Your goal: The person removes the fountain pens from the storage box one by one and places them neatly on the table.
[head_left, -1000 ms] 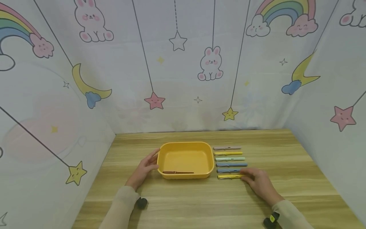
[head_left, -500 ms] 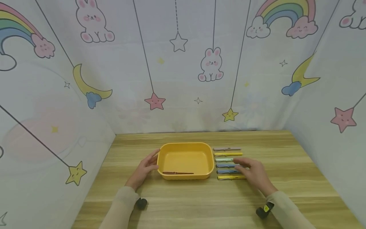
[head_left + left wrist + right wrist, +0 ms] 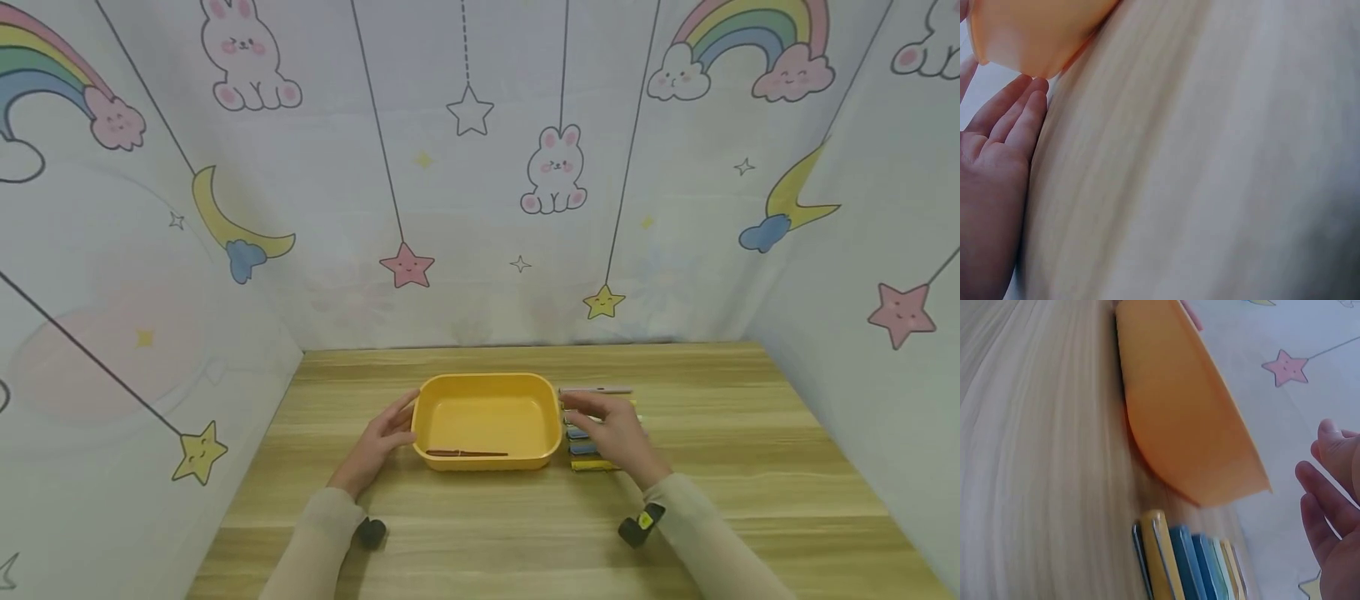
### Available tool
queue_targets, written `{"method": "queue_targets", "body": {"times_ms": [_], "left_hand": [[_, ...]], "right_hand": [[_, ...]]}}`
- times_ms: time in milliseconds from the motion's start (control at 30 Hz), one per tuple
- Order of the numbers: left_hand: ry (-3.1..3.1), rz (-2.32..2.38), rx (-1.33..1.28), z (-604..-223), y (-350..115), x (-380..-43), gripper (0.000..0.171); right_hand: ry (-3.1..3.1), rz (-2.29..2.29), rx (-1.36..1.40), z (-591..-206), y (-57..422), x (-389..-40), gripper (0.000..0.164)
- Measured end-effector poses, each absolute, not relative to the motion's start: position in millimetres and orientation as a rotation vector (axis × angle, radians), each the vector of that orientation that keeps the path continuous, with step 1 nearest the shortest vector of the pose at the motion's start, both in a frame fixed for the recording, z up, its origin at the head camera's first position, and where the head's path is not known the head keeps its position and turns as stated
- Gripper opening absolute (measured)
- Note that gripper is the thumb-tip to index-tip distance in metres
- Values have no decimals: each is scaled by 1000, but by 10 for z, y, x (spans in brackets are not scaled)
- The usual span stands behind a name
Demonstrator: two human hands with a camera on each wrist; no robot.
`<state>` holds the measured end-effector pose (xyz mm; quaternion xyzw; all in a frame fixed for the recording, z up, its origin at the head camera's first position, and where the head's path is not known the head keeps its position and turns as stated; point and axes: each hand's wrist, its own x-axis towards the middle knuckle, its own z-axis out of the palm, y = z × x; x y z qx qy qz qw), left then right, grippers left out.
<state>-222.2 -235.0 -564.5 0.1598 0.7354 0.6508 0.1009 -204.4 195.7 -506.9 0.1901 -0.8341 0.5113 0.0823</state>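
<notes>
A yellow tray (image 3: 487,463) stands on the table with one dark red pen (image 3: 467,453) lying inside along its front wall. My left hand (image 3: 375,443) rests against the tray's left end, its fingers extended, and the left wrist view has the fingertips (image 3: 1037,94) right at the tray's wall. To the right of the tray several capped pens lie in a column: a lilac one (image 3: 600,390) at the back and a yellow one (image 3: 592,465) at the front. Over them hovers my right hand (image 3: 621,432), holding nothing, fingertips near the tray's right rim and covering parts of the pens.
The wood-grain table (image 3: 465,533) runs up to a white backdrop (image 3: 480,308) printed with stars, rabbits and moons, which also closes off both sides. A black wrist camera (image 3: 372,532) sits at the left cuff, another camera (image 3: 636,527) at the right.
My right hand has moved left and away from me, from the right end of the front pens to above the row beside the tray. The left hand and the tray keep their places.
</notes>
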Motion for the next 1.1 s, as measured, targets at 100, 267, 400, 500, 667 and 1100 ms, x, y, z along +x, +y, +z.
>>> {"method": "queue_targets", "body": {"times_ms": [100,267,400,500,667,1100], "left_hand": [[2170,1930,469,-5644,-2351,-2220,72],[2156,1935,455,-5629,-2351,-2207,74],[2155,1936,464,-5630,-2351,-2205,74],[2155,1936,466,-5629,-2351,-2205,73],[2156,1937,466,-5627,-2348,-2205,73],[2157,1947,468,-5628,-2344,-2205,74]], "right_hand": [[-2495,1564,608,-5038,1810,-2080,33],[-2541,1575,677,-4985,1596,-2130,32],[-2596,1581,715,-4968,1438,-2179,33],[-2638,1591,747,-4959,1327,-2206,34],[-2728,1556,799,-4953,1167,-2239,36],[-2942,1441,918,-5005,947,-2313,33]]}}
